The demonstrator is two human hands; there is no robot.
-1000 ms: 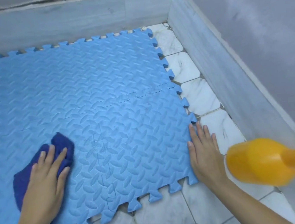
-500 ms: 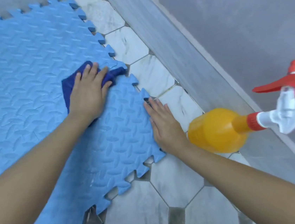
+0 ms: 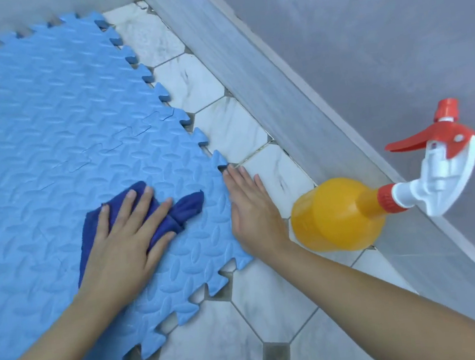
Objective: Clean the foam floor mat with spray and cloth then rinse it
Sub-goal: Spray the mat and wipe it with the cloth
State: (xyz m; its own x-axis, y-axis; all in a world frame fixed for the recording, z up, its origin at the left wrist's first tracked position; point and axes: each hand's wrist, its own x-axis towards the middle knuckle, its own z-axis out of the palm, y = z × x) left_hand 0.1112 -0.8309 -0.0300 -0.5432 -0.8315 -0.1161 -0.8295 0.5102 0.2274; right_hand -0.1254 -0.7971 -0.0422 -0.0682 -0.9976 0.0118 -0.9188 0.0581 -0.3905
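Wiping step: left hand presses dark blue cloth flat-fingered onto blue foam mat on the tiled floor, near its right edge. Right hand, fingers straight, pins that edge. Orange spray bottle stands just beside. Next likely: sweep the cloth over unwiped areas; rinse not yet begun.

Light-blue embossed mat; navy cloth; orange bottle.

Tiled floor, white marble-look w/ small grey squares, is carrying everything. Blue foam mat is lying flat on it, covering the left side. Orange spray bottle w/ red & white trigger is standing on tiles near the baseboard.
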